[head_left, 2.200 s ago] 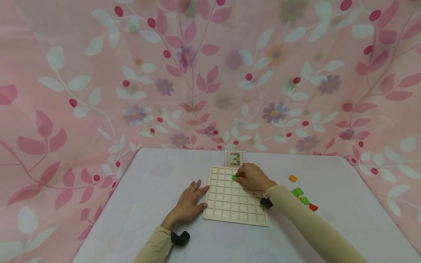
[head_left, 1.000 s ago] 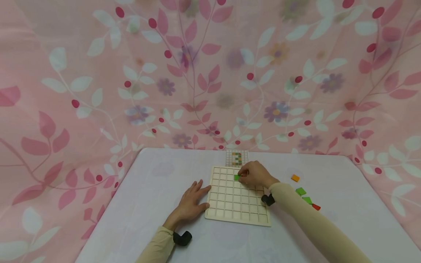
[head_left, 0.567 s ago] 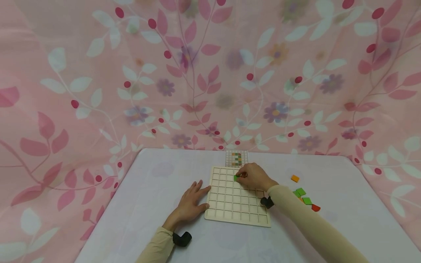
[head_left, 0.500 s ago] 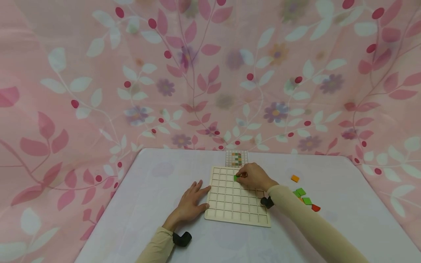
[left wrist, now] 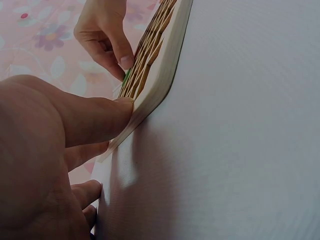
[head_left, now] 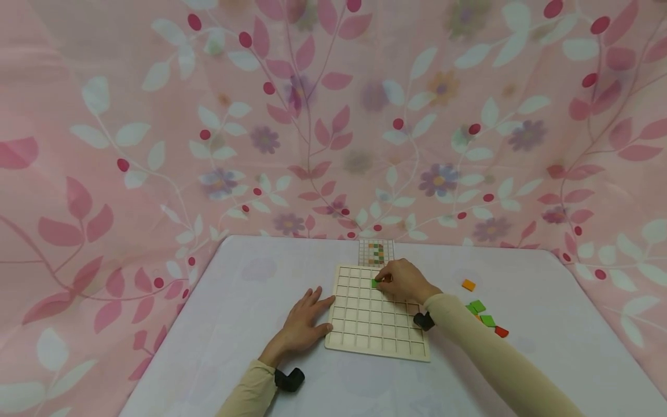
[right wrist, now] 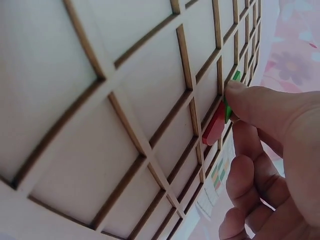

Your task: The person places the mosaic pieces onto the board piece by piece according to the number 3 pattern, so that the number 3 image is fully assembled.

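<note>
A pale wooden grid board (head_left: pixel 365 324) lies on the white table. My right hand (head_left: pixel 403 280) reaches over its far side, thumb and forefinger pinching a green tile (head_left: pixel 374 284). In the right wrist view the green tile (right wrist: pixel 236 76) stands tilted at a cell, partly covered by the thumb. Beside it, a red piece with a rounded end (right wrist: pixel 215 126) sits at a neighbouring cell. My left hand (head_left: pixel 302 324) is spread at the board's left edge. Up close in the left wrist view, the left thumb (left wrist: pixel 97 119) touches the board's rim.
Just behind the board lies a printed grid card (head_left: pixel 376 253) with coloured squares. To the right are an orange tile (head_left: pixel 468 285), several green tiles (head_left: pixel 487 321) with orange partly under them, and a red piece (head_left: pixel 501 332). A floral curtain (head_left: pixel 333 116) hangs behind the table.
The right hand stays over the same cells, its fingers shifting only slightly with the green tile. The left hand keeps its place at the board's edge.
</note>
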Demonstrator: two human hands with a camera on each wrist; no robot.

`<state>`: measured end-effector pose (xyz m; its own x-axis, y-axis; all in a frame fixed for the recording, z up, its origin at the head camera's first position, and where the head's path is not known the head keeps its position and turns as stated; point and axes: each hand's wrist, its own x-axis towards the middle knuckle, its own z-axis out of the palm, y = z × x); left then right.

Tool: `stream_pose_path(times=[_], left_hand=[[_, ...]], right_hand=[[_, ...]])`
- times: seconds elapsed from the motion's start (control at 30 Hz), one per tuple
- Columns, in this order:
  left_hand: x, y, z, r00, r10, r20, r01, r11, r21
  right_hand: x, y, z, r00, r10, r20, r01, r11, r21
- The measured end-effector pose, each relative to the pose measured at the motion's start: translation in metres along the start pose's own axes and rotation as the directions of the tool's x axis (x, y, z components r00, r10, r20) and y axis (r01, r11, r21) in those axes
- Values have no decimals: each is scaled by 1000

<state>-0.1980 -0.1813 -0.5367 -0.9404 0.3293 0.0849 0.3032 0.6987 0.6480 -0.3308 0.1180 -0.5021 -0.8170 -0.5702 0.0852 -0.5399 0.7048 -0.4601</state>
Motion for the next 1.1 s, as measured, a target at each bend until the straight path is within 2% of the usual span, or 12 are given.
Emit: stream_pose_path(times=[0.17, 0.5, 0.73, 0.87, 1.1], left_hand=[[1, 0, 2, 1000, -12, 5, 12, 1000, 8], [1, 0, 1, 1000, -28, 7, 28, 1000, 12], [1, 3, 2, 1000, -6, 6, 6, 1000, -5], [0, 4, 2, 1000, 4, -1, -4, 1000, 5], [-1, 3, -2, 1000, -6, 8, 6, 1000, -23]], right_hand=[[-4, 0, -1, 1000, -22, -12, 22, 1000, 19], [-16, 7, -17, 1000, 23, -11, -23, 1000, -4], [-33, 31, -48, 996, 81, -28, -83, 994, -72], [-46, 49, -66, 995, 85, -51, -91, 989, -113], [-68, 74, -86, 991, 113, -77, -125, 978, -165]])
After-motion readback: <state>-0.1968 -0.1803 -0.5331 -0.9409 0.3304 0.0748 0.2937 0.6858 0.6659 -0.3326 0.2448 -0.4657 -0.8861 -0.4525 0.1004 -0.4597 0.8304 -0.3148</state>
